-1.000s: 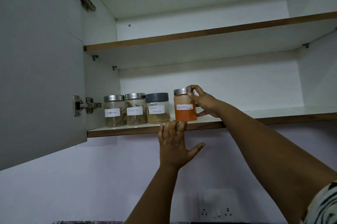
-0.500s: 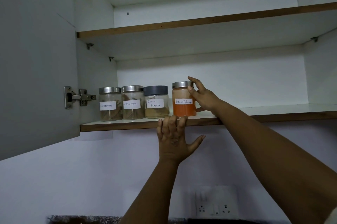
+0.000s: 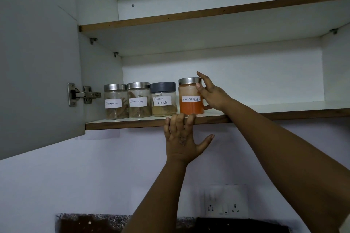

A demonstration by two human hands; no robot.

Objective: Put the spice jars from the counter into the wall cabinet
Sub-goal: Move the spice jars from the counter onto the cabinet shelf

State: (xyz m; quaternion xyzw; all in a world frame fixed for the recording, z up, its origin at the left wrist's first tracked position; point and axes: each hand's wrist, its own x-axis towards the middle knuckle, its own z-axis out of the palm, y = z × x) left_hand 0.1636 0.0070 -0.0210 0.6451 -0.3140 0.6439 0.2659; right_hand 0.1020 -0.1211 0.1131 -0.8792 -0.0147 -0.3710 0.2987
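The right hand [image 3: 212,94] gripped the red chilli powder jar [image 3: 191,98] from its right side, thumb curled against the glass below the steel lid and fingers behind it. That jar stood upright on the lower shelf [image 3: 132,121] of the open wall cabinet, near the front edge, at the right end of a row with the garam masala jar [image 3: 163,100] just beside it and two cinnamon jars [image 3: 116,102] further left. The left hand [image 3: 181,138] was flat and spread wide, fingertips [image 3: 179,117] resting on the shelf's front edge just below the red jar, thumb splayed to the right. The cabinet door [image 3: 37,58] hung open at the left; a wall socket [image 3: 225,206] sat low on the right.
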